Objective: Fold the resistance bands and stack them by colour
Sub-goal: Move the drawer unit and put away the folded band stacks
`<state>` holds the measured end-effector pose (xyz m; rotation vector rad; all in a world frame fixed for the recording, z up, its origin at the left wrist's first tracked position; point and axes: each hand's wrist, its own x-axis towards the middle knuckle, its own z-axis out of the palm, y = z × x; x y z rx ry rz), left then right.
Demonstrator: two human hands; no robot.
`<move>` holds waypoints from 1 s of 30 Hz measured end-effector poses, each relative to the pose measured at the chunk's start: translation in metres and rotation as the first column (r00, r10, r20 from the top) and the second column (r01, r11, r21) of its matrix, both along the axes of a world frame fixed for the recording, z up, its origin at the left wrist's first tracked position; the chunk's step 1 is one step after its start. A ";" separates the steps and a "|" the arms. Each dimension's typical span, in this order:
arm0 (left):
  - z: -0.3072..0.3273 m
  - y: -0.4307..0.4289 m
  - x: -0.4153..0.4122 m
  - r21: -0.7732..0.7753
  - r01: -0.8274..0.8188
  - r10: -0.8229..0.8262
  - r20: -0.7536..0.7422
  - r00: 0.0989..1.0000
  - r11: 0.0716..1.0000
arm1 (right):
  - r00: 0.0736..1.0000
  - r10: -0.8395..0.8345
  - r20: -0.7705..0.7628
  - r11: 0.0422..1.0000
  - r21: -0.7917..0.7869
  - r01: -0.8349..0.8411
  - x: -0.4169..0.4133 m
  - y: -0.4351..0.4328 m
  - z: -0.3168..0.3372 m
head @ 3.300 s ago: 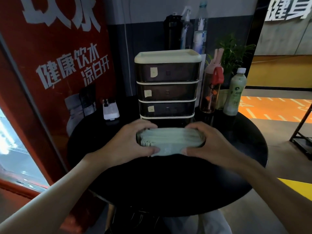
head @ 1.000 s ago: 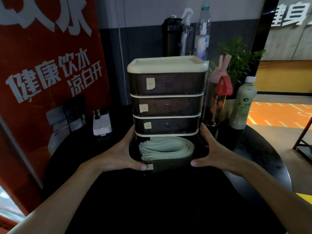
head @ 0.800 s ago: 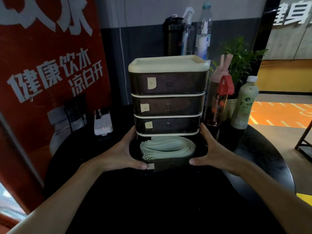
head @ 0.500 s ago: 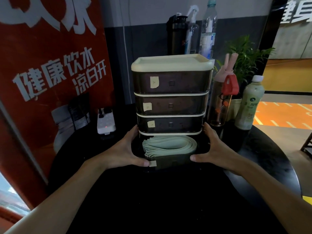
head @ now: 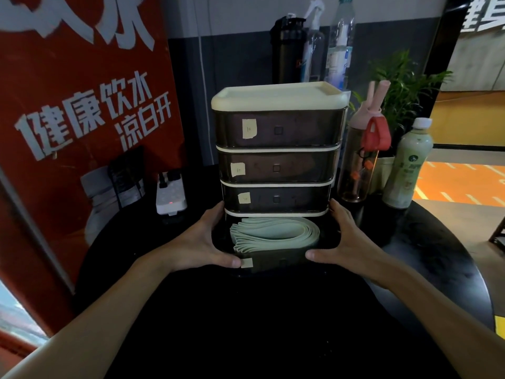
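Note:
A folded stack of pale green resistance bands (head: 273,233) lies in the pulled-out bottom drawer (head: 278,263) of a dark four-drawer unit with a cream lid (head: 276,129). My left hand (head: 202,244) lies along the drawer's left side with its thumb on the front, next to a paper label. My right hand (head: 347,239) mirrors it on the right side, thumb on the front. The fingers of both hands look fairly straight. The three upper drawers are closed, each with a paper label.
The unit stands on a round black table (head: 273,324). A white power strip (head: 170,194) sits to its left. A pink-capped bottle (head: 363,160), a green bottle (head: 407,165) and a plant (head: 404,83) stand right. A red banner (head: 82,105) lines the left.
About three seconds ago both hands held the band stack above the table. Now it lies in the bottom drawer and the hands frame the drawer. Over the last second little has moved.

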<state>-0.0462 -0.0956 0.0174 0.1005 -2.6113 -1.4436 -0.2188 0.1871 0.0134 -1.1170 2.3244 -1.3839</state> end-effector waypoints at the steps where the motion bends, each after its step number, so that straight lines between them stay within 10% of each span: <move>1: 0.000 0.000 0.000 0.006 0.004 -0.004 0.004 1.000 1.000 | 1.000 0.008 0.006 1.000 -0.023 -0.007 0.002 0.000 -0.001; 30: -0.002 -0.011 -0.001 -0.033 0.026 -0.025 0.051 0.998 0.999 | 0.991 0.111 0.076 0.992 -0.077 -0.105 0.006 0.004 -0.002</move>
